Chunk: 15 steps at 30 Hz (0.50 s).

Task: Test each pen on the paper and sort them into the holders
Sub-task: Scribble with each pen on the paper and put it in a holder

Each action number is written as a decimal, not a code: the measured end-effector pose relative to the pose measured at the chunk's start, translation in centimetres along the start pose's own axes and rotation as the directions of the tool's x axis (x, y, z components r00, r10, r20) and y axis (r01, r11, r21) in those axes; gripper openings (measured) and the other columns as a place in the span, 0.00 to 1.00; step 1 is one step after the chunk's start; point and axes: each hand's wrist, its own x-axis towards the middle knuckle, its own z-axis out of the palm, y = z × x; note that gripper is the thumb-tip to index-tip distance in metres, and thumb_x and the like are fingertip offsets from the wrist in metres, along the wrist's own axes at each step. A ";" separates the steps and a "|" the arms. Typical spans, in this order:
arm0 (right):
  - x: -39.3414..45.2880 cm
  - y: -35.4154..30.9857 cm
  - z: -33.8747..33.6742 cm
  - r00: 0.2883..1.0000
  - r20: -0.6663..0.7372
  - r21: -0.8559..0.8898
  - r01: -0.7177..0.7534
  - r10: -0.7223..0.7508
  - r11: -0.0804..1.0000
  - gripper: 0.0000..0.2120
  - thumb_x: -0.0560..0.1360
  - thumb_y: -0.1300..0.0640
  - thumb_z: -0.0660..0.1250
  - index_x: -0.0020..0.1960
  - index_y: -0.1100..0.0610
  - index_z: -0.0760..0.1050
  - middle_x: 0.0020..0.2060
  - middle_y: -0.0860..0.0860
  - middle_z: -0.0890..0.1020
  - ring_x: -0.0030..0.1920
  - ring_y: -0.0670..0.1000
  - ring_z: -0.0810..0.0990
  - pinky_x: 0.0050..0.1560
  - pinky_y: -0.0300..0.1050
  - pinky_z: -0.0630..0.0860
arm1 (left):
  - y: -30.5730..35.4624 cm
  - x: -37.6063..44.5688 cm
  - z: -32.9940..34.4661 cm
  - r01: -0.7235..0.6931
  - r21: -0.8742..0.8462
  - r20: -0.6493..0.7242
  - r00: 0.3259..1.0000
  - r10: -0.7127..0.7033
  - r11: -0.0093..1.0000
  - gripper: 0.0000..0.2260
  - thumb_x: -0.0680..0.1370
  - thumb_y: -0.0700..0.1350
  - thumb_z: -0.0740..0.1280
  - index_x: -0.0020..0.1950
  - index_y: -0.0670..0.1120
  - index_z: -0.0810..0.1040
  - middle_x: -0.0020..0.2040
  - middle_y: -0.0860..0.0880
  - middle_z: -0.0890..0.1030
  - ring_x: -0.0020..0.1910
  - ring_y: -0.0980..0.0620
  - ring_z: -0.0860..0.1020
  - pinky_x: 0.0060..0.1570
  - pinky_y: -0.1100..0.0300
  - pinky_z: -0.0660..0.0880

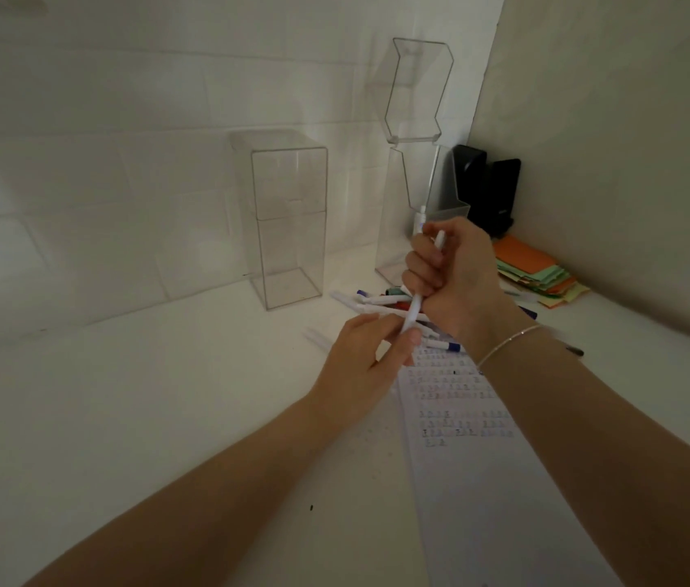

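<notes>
Right now the right hand (451,269) is closing in a fist around a white pen (414,309), gripping its upper barrel, with the top end poking out above the fingers. The left hand (362,362) is pinching the pen's lower end between thumb and fingertips, apparently working at the cap, though the cap itself is too small to make out. Both hands are hovering above the table (123,417), just over the pile (385,302) of loose pens and the top edge of the paper (474,459), which is already carrying rows of small test marks.

The pen is looking light, stiff and smooth-sided, so it is likely to slip under a straight pull; a firm wrap on the barrel and a fingertip pinch right at the cap seam should be serving best. Plastic this thin is probably bending a little if squeezed mid-length, so the grip wants to be staying near the ends.

Two clear holders are standing against the wall: a square one (290,222) to the left of the pile and a taller stacked one (415,133) behind the right hand, both looking nearly empty.
</notes>
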 end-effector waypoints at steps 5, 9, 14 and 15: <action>-1.0 -0.2 -0.7 0.999 0.046 -0.024 -0.001 0.002 1.000 0.15 0.72 0.48 0.65 0.33 0.54 0.65 0.25 0.49 0.71 0.25 0.47 0.66 0.30 0.39 0.66 | 0.6 0.2 -0.1 0.015 -0.091 -0.030 0.999 -0.018 0.996 0.10 0.80 0.44 0.61 0.42 0.42 0.79 0.35 0.51 0.80 0.38 0.56 0.78 0.43 0.73 0.69; -3.3 -0.4 -1.3 0.999 -0.033 -0.637 -0.002 -0.024 0.771 0.19 0.72 0.42 0.66 0.32 0.54 0.70 0.29 0.49 0.75 0.32 0.46 0.73 0.44 0.41 0.72 | -0.1 -0.2 0.4 -0.097 0.099 0.063 0.994 0.091 0.990 0.13 0.78 0.52 0.60 0.41 0.47 0.79 0.36 0.55 0.81 0.39 0.57 0.77 0.52 0.68 0.67; -6.4 0.3 -2.7 0.992 0.109 -0.960 0.120 -0.055 0.253 0.15 0.74 0.47 0.68 0.35 0.56 0.75 0.25 0.48 0.77 0.21 0.41 0.74 0.24 0.34 0.71 | 0.3 -0.5 0.6 -0.248 0.141 0.059 0.969 0.242 0.958 0.10 0.78 0.47 0.62 0.43 0.45 0.81 0.39 0.52 0.82 0.43 0.58 0.76 0.52 0.67 0.70; -6.8 0.4 -3.2 0.990 0.104 -0.961 0.124 -0.096 0.245 0.14 0.76 0.50 0.66 0.34 0.54 0.74 0.25 0.49 0.78 0.21 0.42 0.74 0.24 0.35 0.72 | 0.4 -0.5 0.7 -0.285 0.148 0.070 0.958 0.278 0.947 0.10 0.78 0.47 0.62 0.45 0.44 0.81 0.42 0.52 0.83 0.46 0.58 0.77 0.56 0.69 0.68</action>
